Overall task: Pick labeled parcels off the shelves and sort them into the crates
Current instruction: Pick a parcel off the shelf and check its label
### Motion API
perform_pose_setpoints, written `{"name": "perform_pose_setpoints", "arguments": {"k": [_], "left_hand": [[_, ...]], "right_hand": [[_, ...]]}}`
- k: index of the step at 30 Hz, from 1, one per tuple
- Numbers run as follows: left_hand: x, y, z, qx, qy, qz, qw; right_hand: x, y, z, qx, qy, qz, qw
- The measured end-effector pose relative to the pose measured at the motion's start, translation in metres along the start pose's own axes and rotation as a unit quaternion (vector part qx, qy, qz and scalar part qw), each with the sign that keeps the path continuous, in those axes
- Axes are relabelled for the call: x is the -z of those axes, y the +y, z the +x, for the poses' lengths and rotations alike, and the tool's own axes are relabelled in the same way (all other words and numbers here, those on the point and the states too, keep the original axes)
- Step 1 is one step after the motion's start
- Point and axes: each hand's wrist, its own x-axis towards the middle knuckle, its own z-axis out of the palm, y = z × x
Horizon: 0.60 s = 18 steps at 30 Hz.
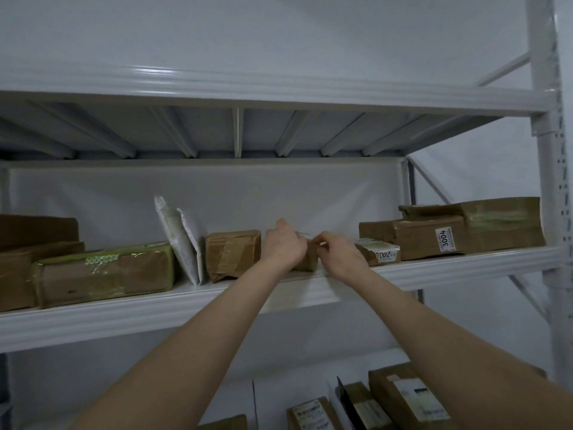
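Note:
A small brown taped parcel point(307, 258) stands on the white shelf point(434, 265) at about head height. My left hand point(283, 245) wraps its left side and top. On its right top corner my right hand point(339, 254) pinches with the fingers. Most of the parcel is hidden behind both hands, and no label shows on it. A flat parcel with a white label reading 200 point(379, 251) lies right next to my right hand. Further right sits a brown box labelled 3004 point(418, 238).
Left of my hands stand a taped brown box point(232, 254), two white padded envelopes point(183, 240) leaning upright, and a green-taped box point(105, 274). A large box point(499, 223) fills the shelf's right end. Labelled parcels point(409, 395) stand on the lower shelf. A white upright point(552, 181) borders the right.

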Motion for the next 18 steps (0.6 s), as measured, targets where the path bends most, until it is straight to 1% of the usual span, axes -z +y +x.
{"name": "perform_pose_setpoints", "arguments": {"k": [2, 6, 8, 11, 13, 16, 18], "left_hand": [[-0.001, 0.003, -0.003, 0.021, 0.023, -0.03, 0.999], [-0.004, 0.01, -0.014, 0.033, 0.013, -0.048, 0.998], [-0.005, 0.01, -0.021, 0.032, 0.021, -0.088, 0.995], [-0.005, 0.006, -0.027, 0.074, 0.029, -0.187, 0.979], [-0.004, 0.007, -0.031, 0.103, 0.016, -0.229, 0.968], [-0.003, 0.007, -0.036, 0.121, 0.002, -0.256, 0.959], [-0.002, 0.007, -0.038, 0.115, 0.006, -0.275, 0.955]], "right_hand": [[0.004, 0.002, 0.0, -0.01, 0.027, 0.023, 0.999], [0.024, 0.01, -0.004, -0.08, 0.094, 0.081, 0.989], [0.033, 0.012, -0.006, -0.094, 0.096, 0.107, 0.985], [0.043, 0.009, -0.011, -0.114, 0.068, 0.179, 0.975], [0.049, 0.006, -0.015, -0.126, 0.023, 0.232, 0.964], [0.055, 0.005, -0.021, -0.136, -0.047, 0.286, 0.947], [0.058, 0.007, -0.026, -0.139, -0.054, 0.322, 0.935]]}}
